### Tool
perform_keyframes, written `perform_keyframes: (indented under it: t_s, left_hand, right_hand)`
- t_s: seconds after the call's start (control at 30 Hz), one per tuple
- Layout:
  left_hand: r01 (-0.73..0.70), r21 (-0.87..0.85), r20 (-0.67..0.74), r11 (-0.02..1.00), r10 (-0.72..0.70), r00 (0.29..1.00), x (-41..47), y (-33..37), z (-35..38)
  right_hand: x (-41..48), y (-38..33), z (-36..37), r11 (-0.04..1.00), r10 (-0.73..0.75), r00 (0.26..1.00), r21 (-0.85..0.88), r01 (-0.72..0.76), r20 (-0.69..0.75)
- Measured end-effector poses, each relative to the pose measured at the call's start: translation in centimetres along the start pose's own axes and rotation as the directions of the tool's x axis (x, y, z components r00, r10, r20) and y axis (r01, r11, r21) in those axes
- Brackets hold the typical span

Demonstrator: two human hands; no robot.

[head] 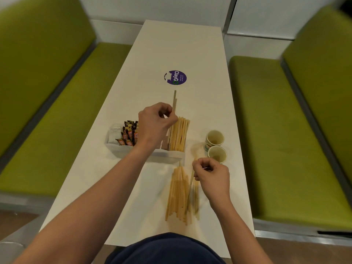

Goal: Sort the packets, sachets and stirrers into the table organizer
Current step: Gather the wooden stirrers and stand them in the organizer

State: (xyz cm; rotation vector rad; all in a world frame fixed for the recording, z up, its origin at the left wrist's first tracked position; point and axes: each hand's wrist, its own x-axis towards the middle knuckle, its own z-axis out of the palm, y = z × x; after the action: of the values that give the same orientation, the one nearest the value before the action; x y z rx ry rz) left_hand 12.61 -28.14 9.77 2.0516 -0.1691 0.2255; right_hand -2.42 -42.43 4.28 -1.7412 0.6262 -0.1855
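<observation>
Left hand (158,121) pinching stirrers (174,99) above organizer (167,156), right hand (211,175) pinching one stirrer (191,181), cups (215,139) by edge of table (209,111)

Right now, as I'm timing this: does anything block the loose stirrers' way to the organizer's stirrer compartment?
Nothing lies on the table between the loose stirrers and the organizer. Only the left hand, gripping other stirrers, hangs over the organizer by that compartment; two cups sit off right.
</observation>
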Motion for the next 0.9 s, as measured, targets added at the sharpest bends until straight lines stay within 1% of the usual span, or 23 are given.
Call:
perform_keyframes:
  t_s: [0.13, 0.27, 0.33, 0.5, 0.6, 0.7, 0.9]
  left_hand:
    - [0.096, -0.05, -0.047, 0.994, -0.098, 0.994, 0.1, -1.7, 2.5]
    - [0.19, 0.032, -0.018, 0.981, -0.19, 0.982, -1.4, -4.0, 4.0]
    - [0.209, 0.072, 0.004, 0.975, -0.21, 0.978, -1.9, -4.8, 4.3]
    - [0.201, 0.117, 0.033, 0.973, -0.206, 0.978, -1.9, -5.6, 4.6]
    - [0.185, 0.162, 0.05, 0.969, -0.195, 0.98, -1.9, -5.9, 4.6]
    - [0.156, 0.198, 0.064, 0.968, -0.171, 0.983, -2.2, -6.3, 4.6]
    - [0.085, 0.259, 0.067, 0.962, -0.106, 0.992, -2.4, -6.4, 4.4]
  right_hand:
    - [0.7, -0.6, -0.4, 0.998, -0.04, 0.996, 0.05, 0.045, -0.083]
    - [2.2, -1.4, -0.4, 0.991, -0.093, 0.986, 0.079, 0.105, -0.141]
    - [3.4, -2.2, -0.2, 0.986, -0.136, 0.977, 0.078, 0.15, -0.162]
    - [7.5, -5.1, 1.8, 0.963, -0.236, 0.937, 0.067, 0.261, -0.257]
    - [9.4, -5.8, 3.4, 0.959, -0.272, 0.931, 0.014, 0.284, -0.243]
    - [10.4, -5.2, 4.7, 0.959, -0.284, 0.934, -0.061, 0.278, -0.215]
    - [10.4, -2.7, 5.8, 0.956, -0.235, 0.97, -0.198, 0.217, -0.068]
